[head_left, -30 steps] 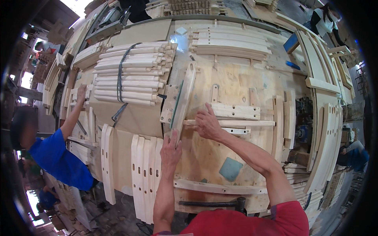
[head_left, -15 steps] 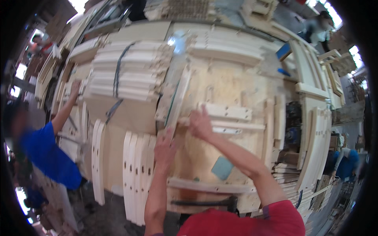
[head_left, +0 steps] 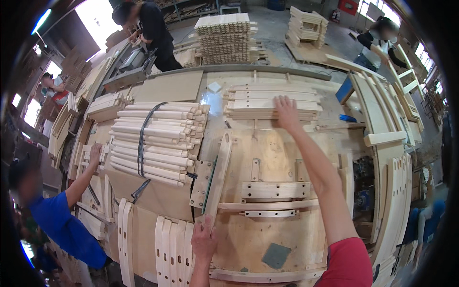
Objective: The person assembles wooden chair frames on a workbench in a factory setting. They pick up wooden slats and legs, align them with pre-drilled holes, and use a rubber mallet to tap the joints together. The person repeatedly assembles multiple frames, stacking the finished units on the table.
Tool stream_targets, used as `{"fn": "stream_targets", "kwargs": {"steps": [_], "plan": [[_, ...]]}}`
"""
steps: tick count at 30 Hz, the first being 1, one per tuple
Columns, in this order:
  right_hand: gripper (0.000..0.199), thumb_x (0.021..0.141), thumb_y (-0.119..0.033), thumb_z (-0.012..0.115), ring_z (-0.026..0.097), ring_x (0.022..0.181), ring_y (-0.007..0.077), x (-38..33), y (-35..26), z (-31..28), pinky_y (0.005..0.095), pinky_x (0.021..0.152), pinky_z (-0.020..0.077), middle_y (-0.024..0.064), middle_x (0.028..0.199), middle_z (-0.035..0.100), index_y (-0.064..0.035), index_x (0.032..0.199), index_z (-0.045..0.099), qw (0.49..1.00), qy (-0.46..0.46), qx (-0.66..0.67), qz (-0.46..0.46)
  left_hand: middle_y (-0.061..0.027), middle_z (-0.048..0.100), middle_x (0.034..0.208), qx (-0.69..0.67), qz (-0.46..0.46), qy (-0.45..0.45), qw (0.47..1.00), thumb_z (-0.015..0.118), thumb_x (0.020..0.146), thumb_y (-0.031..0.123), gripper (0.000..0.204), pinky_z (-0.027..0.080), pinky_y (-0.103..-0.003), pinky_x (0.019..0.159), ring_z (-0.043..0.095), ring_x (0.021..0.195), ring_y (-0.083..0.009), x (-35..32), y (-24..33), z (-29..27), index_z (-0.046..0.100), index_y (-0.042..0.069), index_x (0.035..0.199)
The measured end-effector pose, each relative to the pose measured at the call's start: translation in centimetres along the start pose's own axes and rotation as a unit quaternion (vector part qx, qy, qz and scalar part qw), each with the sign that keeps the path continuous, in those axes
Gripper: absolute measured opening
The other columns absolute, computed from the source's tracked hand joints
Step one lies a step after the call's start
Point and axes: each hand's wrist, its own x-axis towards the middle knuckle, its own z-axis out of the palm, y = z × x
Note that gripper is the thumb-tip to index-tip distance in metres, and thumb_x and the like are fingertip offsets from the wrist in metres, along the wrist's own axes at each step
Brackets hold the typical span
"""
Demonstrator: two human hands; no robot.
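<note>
My left hand (head_left: 204, 240) is closed round the near end of a long pale wooden bar (head_left: 220, 167), which slants away beside a metal plate with a green edge (head_left: 206, 186). My right arm reaches across the bench. With fingers spread, my right hand (head_left: 287, 114) rests on a stack of drilled wooden rails (head_left: 253, 103) at the far side. Between my arms, a wooden rail with dark holes (head_left: 275, 190) lies against blocks on the plywood board (head_left: 267, 153). A slightly curved slat (head_left: 267, 205) and a narrow strip with holes (head_left: 270, 214) lie nearer me.
A strapped bundle of wooden spindles (head_left: 153, 143) lies left, with slotted slats (head_left: 172, 248) nearer. A grey-green square (head_left: 276, 256) lies on the board. A co-worker in blue (head_left: 67, 225) reaches in from the left. Finished-looking frames (head_left: 308, 26) stand behind the bench.
My right hand has moved from the slat in the middle of the board to the far stack of rails. My left hand stays at the bar's near end. The view has tilted up.
</note>
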Motion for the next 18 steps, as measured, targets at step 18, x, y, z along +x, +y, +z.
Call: {"fn": "stream_targets", "kwargs": {"steps": [18], "plan": [[0.057,0.073,-0.013,0.076,0.065,0.103,0.0366,-8.6,1.4,-13.7,0.0495,0.088,0.0508,0.0151,0.103,0.068,-0.0090,0.127,0.057,0.919,-0.300,0.220,-0.133,-0.0171,0.057,0.103,0.009,-0.015,0.000,1.000,0.072,0.082,0.012,0.064,0.054,-0.047,0.067,0.062,0.084,-0.0352,0.1,0.1,-0.7,0.055,0.015,0.143]]}}
